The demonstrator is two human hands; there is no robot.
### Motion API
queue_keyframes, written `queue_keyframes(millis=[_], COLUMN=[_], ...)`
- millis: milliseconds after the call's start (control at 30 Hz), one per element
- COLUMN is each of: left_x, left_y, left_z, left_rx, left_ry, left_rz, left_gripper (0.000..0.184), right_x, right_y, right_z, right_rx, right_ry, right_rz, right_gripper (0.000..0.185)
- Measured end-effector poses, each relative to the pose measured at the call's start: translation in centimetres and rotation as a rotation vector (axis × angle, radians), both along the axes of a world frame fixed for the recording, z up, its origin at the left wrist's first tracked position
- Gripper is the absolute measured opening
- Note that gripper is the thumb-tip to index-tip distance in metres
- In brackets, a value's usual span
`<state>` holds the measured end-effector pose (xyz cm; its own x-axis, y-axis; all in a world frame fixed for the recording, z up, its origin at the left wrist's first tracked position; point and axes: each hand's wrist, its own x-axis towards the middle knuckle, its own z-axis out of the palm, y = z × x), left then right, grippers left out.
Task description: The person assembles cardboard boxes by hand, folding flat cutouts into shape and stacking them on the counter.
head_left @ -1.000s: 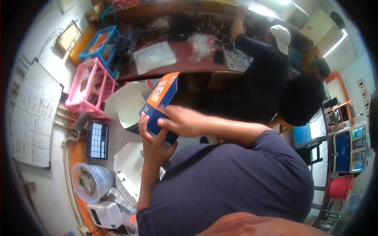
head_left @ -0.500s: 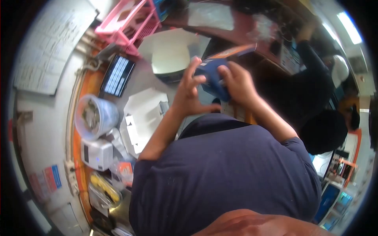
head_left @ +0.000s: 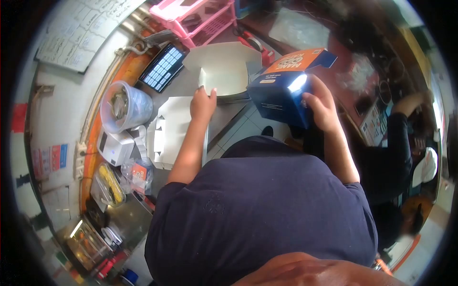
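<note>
My right hand (head_left: pixel 323 103) grips the right side of a blue and orange box (head_left: pixel 281 97), which hangs in the air with an orange flap at its top. My left hand (head_left: pixel 203 102) is off that box and closed at the near left edge of an open white carton (head_left: pixel 228 71) on the metal table; its fingers seem to pinch the carton's wall. Nearer to me, beside my left forearm, lies a flattened white carton (head_left: pixel 174 128).
Along the left are a tablet (head_left: pixel 162 67), a clear bucket (head_left: pixel 125 107) and a white printer (head_left: pixel 116 146). A pink rack (head_left: pixel 205 24) and a tape dispenser (head_left: pixel 255 44) stand beyond the cartons. A co-worker in a white cap (head_left: pixel 426 167) is at the right.
The view has turned. My left hand has let go of the blue and orange box and moved left to the white carton. My right hand still holds the box.
</note>
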<state>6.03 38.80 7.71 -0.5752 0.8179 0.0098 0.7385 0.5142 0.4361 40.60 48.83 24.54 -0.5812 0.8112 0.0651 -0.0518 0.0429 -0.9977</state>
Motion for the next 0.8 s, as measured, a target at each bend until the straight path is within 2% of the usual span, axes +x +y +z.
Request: queue_keyframes(millis=[33, 100, 200, 300, 333, 433, 567, 700, 800], left_x=[1.7, 4.5, 6.5, 6.6, 6.4, 6.2, 6.1, 4.6, 3.2], left_y=[-0.2, -0.8, -3.3, -4.6, -4.9, -5.3, -6.5, -6.9, -7.0], left_z=[1.2, 3.4, 3.5, 4.3, 3.4, 3.3, 0.3, 1.4, 0.0], left_rx=[-0.071, -0.212, -0.035, 0.048, 0.154, 0.175, 0.205, 0.256, 0.296], left_ry=[0.012, 0.033, 0.048, -0.143, -0.033, 0.012, 0.191, 0.051, 0.082], left_rz=[0.031, 0.094, -0.118, -0.249, -0.302, -0.366, -0.481, -0.565, -0.618], left_gripper=[0.058, 0.059, 0.061, 0.061, 0.058, 0.049, 0.041, 0.047, 0.050], right_x=[-0.5, -1.7, -4.4, -7.3, -8.5, -12.2, -16.2, -18.7, -19.3], right_y=[0.8, 2.6, 3.2, 3.0, 2.4, 1.7, -0.1, -0.9, -1.4], right_z=[0.1, -0.6, 1.0, 2.6, 2.2, 0.4, -2.0, -5.5, -7.4], right_rx=[-0.024, 0.119, 0.238, 0.414, 0.506, 0.718, 0.810, 0.933, 1.085], right_ry=[-0.006, -0.060, -0.179, -0.360, -0.269, -0.297, -0.608, -0.803, -0.821], right_rz=[0.054, 0.172, 0.267, 0.335, 0.327, 0.452, 0.557, 0.499, 0.477], right_gripper=[0.045, 0.046, 0.043, 0.043, 0.042, 0.045, 0.037, 0.028, 0.025])
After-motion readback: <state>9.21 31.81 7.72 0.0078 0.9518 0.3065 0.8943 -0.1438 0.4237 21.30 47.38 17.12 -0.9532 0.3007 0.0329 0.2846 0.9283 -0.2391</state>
